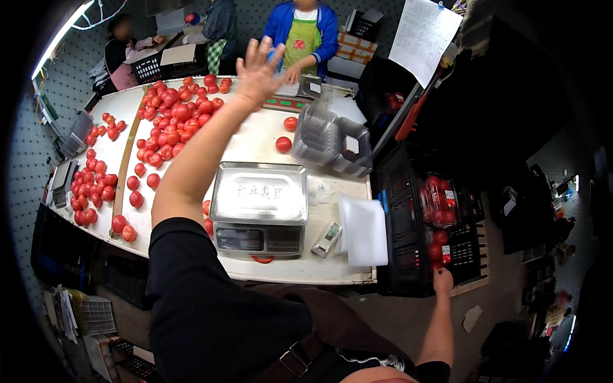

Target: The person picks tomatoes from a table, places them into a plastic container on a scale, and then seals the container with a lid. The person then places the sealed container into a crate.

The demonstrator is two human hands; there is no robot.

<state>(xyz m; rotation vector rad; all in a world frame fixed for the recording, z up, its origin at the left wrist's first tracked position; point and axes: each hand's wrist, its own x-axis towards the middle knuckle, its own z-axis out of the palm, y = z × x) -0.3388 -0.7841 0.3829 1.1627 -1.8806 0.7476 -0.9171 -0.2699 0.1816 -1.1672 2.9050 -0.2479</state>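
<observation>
My left hand (pixel 258 72) is raised over the far side of the white table (pixel 258 139), fingers spread, holding nothing. Many red tomatoes (pixel 182 112) are piled left of my forearm, and two single tomatoes (pixel 283 144) lie beside stacked clear plastic trays (pixel 318 134). My right hand (pixel 443 280) is at the near end of a clear pack of tomatoes (pixel 438 249) in a black crate (pixel 464 253); its fingertips are bent at the pack's edge, and whether they grip it is unclear. Another labelled pack (pixel 438 201) lies farther back. A metal-topped scale (pixel 259 194) stands before me.
A wooden strip (pixel 130 158) divides the table. Right of the scale are a small white device (pixel 327 239) and white plastic sheets (pixel 364 230). Across the table, a person in a blue jacket (pixel 301 38) stands by a second scale (pixel 287 103). A paper sheet (pixel 424 38) hangs upper right.
</observation>
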